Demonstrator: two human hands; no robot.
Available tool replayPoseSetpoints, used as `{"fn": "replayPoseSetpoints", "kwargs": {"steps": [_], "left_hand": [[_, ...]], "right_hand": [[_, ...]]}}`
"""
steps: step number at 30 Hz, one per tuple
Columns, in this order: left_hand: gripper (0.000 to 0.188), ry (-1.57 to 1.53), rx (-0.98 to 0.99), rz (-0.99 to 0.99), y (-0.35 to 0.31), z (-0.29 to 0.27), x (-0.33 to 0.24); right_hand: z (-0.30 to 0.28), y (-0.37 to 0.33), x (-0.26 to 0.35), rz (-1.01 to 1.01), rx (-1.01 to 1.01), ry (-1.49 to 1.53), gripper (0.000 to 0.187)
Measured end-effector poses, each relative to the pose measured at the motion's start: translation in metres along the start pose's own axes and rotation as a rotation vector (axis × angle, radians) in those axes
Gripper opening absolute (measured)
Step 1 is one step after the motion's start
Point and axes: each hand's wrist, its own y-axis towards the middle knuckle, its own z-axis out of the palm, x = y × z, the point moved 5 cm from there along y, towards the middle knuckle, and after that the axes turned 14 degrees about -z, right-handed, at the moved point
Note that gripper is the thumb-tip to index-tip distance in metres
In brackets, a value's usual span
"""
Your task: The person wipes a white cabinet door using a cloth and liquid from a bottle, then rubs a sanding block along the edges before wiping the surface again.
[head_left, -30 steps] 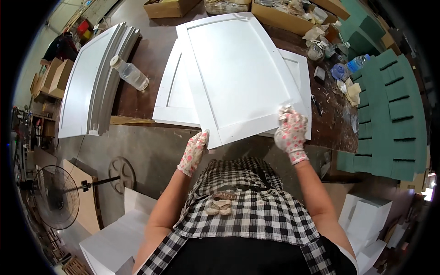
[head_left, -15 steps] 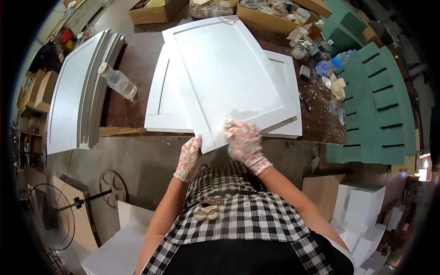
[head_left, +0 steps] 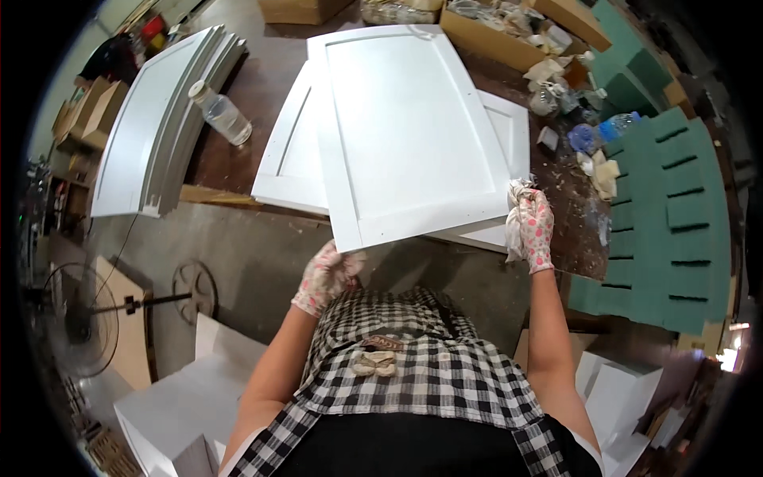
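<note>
Bottle [head_left: 221, 115] on table [head_left: 230, 164], left of panels [head_left: 413, 135]

1 white panel [head_left: 417, 135] lies crooked on another white panel [head_left: 294, 155] at the front edge of the brown table [head_left: 274, 60]. The right hand [head_left: 537, 226] holds a white rag [head_left: 517, 219] by the top panel's right corner; the left hand [head_left: 324, 278] is by its left corner.

Your left hand [head_left: 327, 277] is gloved, fingers bent inward toward your right. They're blurred; can't tell if they're gripping. Left forearm [head_left: 278, 350] is bare, angled up and inward. Your right hand [head_left: 536, 226], also gloved, sits higher in view, fingers curled closed. Right forearm [head_left: 551, 326] is bare, reaching forward almost straight, wrist [head_left: 540, 269] about in line. Hands well apart, both elbows out wide.
</note>
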Motion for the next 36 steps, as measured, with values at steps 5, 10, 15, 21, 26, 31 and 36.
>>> {"fn": "replayPoseSetpoints", "kwargs": {"steps": [5,10,15,21,26,31,36], "left_hand": [[0.043,-0.050,0.025,0.059,-0.005,0.079,0.020],[0.030,-0.196,-0.161,0.290,-0.001,0.074,0.012],[0.030,-0.331,-0.252,0.394,-0.014,0.037,0.003],[0.038,-0.170,-0.418,0.711,-0.059,0.073,-0.037],[0.053,-0.129,-0.449,0.654,-0.084,0.076,-0.035],[0.048,-0.084,-0.538,0.665,-0.115,0.017,-0.007],[0.053,-0.036,-0.497,0.588,-0.138,-0.021,0.002]], "right_hand": [[0.015,-0.002,-0.006,0.011,0.106,0.353,0.022],[0.035,-0.036,0.048,0.057,0.428,0.655,0.025],[0.056,-0.071,0.102,0.171,0.766,1.028,0.025],[0.088,-0.048,0.077,0.421,0.741,1.714,0.044],[0.084,-0.007,0.093,0.591,0.546,2.072,0.042],[0.101,-0.016,0.092,0.397,0.709,1.773,0.043],[0.065,-0.042,0.097,0.499,0.734,1.640,0.039]]}}
